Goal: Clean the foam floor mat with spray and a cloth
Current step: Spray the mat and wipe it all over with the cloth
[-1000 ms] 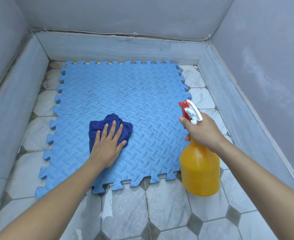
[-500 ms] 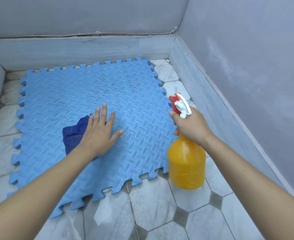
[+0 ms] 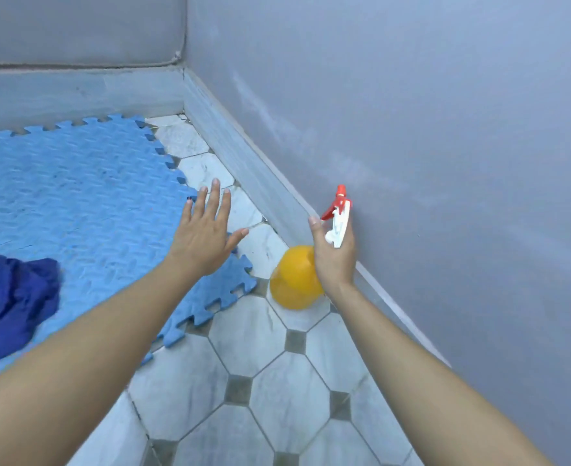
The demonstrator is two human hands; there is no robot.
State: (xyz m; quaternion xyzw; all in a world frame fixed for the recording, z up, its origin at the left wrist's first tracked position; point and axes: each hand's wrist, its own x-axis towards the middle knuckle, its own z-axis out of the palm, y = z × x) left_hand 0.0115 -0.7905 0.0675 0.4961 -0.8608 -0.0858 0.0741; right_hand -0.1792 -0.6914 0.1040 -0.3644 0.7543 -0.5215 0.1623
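Observation:
The blue foam mat (image 3: 85,203) with jigsaw edges covers the floor at the left. A dark blue cloth (image 3: 8,301) lies crumpled on it at the far left, with no hand on it. My left hand (image 3: 206,233) hovers open, fingers spread, over the mat's right edge. My right hand (image 3: 334,253) grips the neck of an orange spray bottle (image 3: 294,280) with a red and white trigger head, held over the tiles close to the right wall.
White and grey octagonal floor tiles (image 3: 260,381) fill the foreground. A grey wall (image 3: 445,163) with a pale skirting board (image 3: 243,163) runs along the right, and another wall closes the back, meeting it in a corner.
My left hand has lifted off the cloth and moved right, leaving the cloth on the mat. The view has swung right, and the bottle has moved toward the right wall.

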